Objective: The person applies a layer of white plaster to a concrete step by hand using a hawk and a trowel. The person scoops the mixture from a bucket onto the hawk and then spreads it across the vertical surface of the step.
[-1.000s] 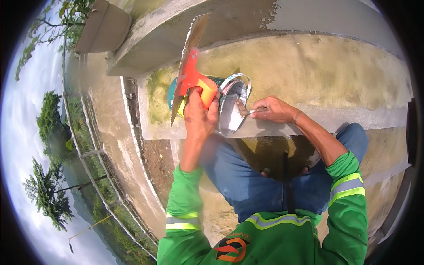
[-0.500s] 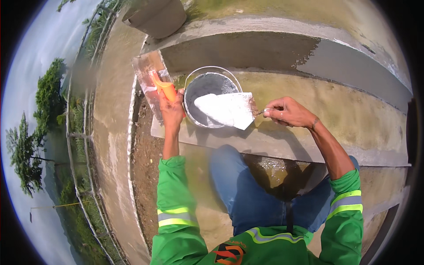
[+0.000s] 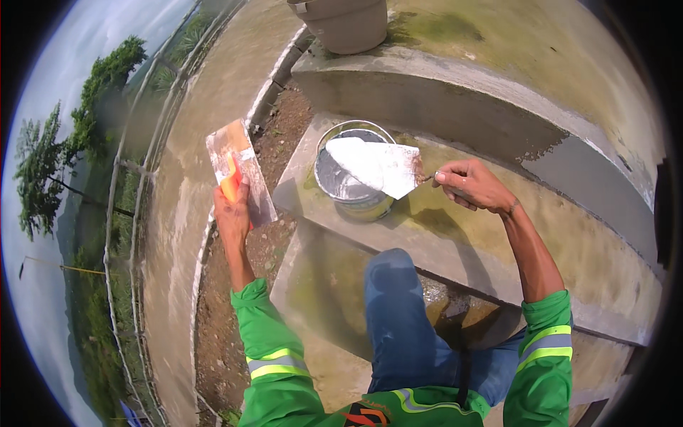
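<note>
My left hand (image 3: 233, 212) is wrapped round the orange handle of a plastering float (image 3: 251, 171), whose flat rectangular blade is smeared with plaster. In my right hand (image 3: 475, 186) is the thin handle of a trowel (image 3: 413, 173); its broad blade carries a thick heap of white plaster (image 3: 359, 158). The loaded blade is held over the bucket (image 3: 350, 201), which has a wire handle and grey, plaster-coated inner walls. The heap hides part of the bucket's opening. The float is to the left of the bucket, apart from it.
The bucket stands on a concrete step (image 3: 526, 235). Behind it rises a riser (image 3: 455, 114), its right part coated in smooth grey plaster (image 3: 590, 174). A large beige pot (image 3: 345, 25) sits on the upper level. Bare soil (image 3: 228, 306) and a rail fence (image 3: 117, 220) lie to the left.
My left hand has drawn the float leftward, away from the bucket. The trowel stays loaded over the bucket and has risen slightly relative to it. My view has turned.
</note>
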